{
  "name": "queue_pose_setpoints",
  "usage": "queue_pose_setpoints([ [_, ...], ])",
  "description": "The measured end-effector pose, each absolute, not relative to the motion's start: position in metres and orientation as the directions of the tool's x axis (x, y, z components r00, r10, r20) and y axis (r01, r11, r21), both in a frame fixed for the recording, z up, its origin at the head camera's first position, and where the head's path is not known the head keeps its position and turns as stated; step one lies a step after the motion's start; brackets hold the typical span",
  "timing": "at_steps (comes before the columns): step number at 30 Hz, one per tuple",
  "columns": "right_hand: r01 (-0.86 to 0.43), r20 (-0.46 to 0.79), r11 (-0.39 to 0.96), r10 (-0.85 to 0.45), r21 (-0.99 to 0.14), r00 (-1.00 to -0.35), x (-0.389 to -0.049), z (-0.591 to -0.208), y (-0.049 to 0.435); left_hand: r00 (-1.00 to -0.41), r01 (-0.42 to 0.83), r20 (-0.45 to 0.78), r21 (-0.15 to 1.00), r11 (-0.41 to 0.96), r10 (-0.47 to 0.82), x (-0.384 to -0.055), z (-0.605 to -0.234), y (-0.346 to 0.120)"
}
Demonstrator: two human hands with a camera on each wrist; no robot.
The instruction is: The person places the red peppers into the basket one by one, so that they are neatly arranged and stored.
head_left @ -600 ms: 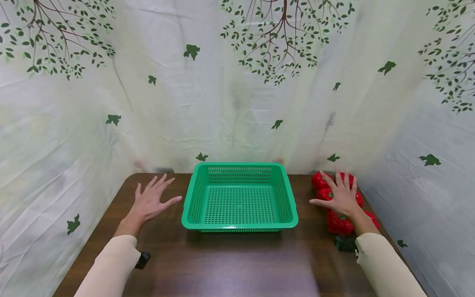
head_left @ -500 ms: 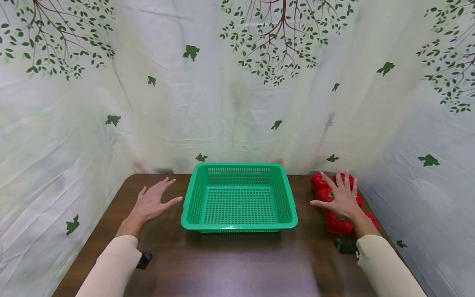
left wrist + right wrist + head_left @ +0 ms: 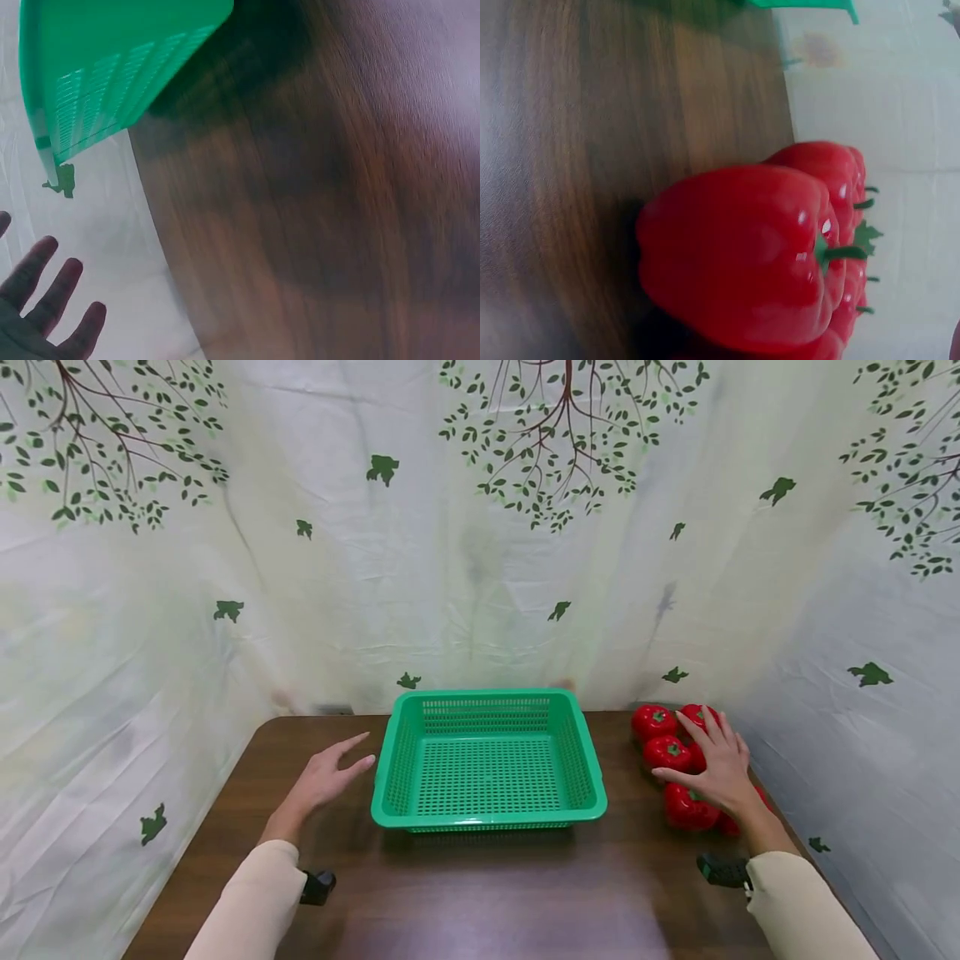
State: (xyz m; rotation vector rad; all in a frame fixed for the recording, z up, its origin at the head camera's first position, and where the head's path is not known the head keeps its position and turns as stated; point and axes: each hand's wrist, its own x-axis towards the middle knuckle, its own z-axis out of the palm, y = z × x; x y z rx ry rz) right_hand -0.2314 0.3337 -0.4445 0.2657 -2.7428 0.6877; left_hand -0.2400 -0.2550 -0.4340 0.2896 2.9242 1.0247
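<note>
A green plastic basket [image 3: 487, 820] with slotted walls stands in the middle of the table, nothing inside it. To its left, my left hand [image 3: 318, 783] hovers with fingers extended and thumb spread, apart from the rim; several of its fingers [image 3: 51, 300] show in the left wrist view. At the table's right side sits a cluster of several red bell peppers [image 3: 690, 807] with green stems. Over them my right hand [image 3: 722, 767] is spread, hiding some; whether it touches any is unclear. One large bell pepper [image 3: 735, 255] fills much of the right wrist view, upright.
The dark wooden table [image 3: 487, 893] has its back edge against a white cloth [image 3: 480, 568] printed with leaves and branches. More cloth rises on the left and right sides. A black wrist camera [image 3: 318, 887] hangs beneath the left sleeve, another [image 3: 722, 870] beneath the right.
My left hand has moved right toward the basket and turned, its fingers closer together. The right hand has shifted slightly right over the bell peppers, uncovering more of the left ones.
</note>
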Motion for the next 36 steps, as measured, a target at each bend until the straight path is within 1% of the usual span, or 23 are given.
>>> queue_pose_setpoints([
  [7, -0.245, 0.356, 0.839, -0.066, -0.486, -0.932, -0.218, -0.448, 0.346, -0.985, 0.118, -0.003, 0.709, 0.695, 0.171, -0.239, -0.439, -0.251],
  [12, -0.234, 0.38, 0.834, -0.032, -0.5, -0.925, -0.21, -0.453, 0.355, -0.988, 0.086, -0.017, 0.773, 0.629, 0.156, -0.24, -0.442, -0.249],
  [18, -0.217, 0.392, 0.8, 0.024, -0.559, -0.92, -0.196, -0.457, 0.365, -0.988, 0.055, -0.039, 0.815, 0.577, 0.149, -0.242, -0.449, -0.247],
  [26, -0.173, 0.349, 0.748, 0.084, -0.641, -0.933, -0.18, -0.466, 0.381, -0.989, 0.012, -0.046, 0.921, 0.389, 0.139, -0.244, -0.459, -0.243],
  [33, -0.108, 0.29, 0.708, 0.142, -0.698, -0.947, -0.173, -0.475, 0.389, -0.992, -0.062, -0.092, 0.95, 0.305, 0.086, -0.242, -0.463, -0.242],
  [36, -0.075, 0.251, 0.711, 0.145, -0.699, -0.957, -0.174, -0.479, 0.391, -0.991, -0.103, -0.122, 0.957, 0.27, 0.057, -0.241, -0.466, -0.241],
])
